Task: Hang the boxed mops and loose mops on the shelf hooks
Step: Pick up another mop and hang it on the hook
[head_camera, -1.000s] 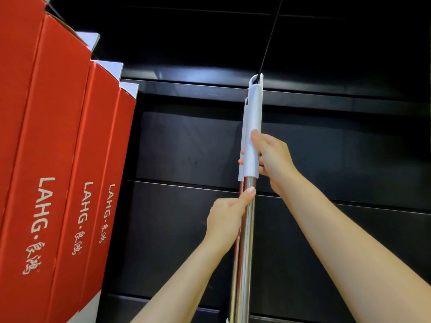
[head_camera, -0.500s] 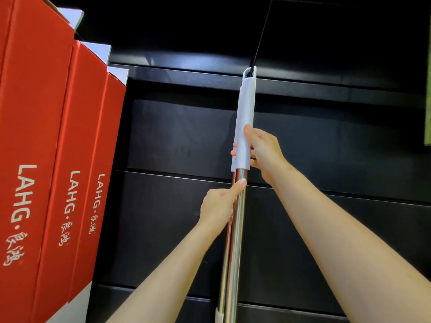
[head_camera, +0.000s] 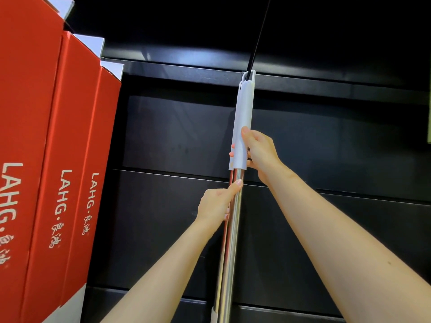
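Two loose mops stand upright together in the middle, with white grips (head_camera: 243,117) on top and steel poles (head_camera: 229,248) below. The white loop at the top sits around a thin black shelf hook (head_camera: 257,40). My right hand (head_camera: 257,151) grips the lower part of the white grip. My left hand (head_camera: 217,203) holds the steel poles just below, thumb pointing up along the front pole. Three red boxed mops (head_camera: 70,159) marked LAHG hang at the left.
A black panelled shelf back wall (head_camera: 338,148) fills the view behind the mops. A green edge (head_camera: 429,134) shows at the far right.
The mops' top loop has gone from just under the hook's tip onto the black hook. Both hands kept their hold. The view shifted, so the red boxes sit further left.
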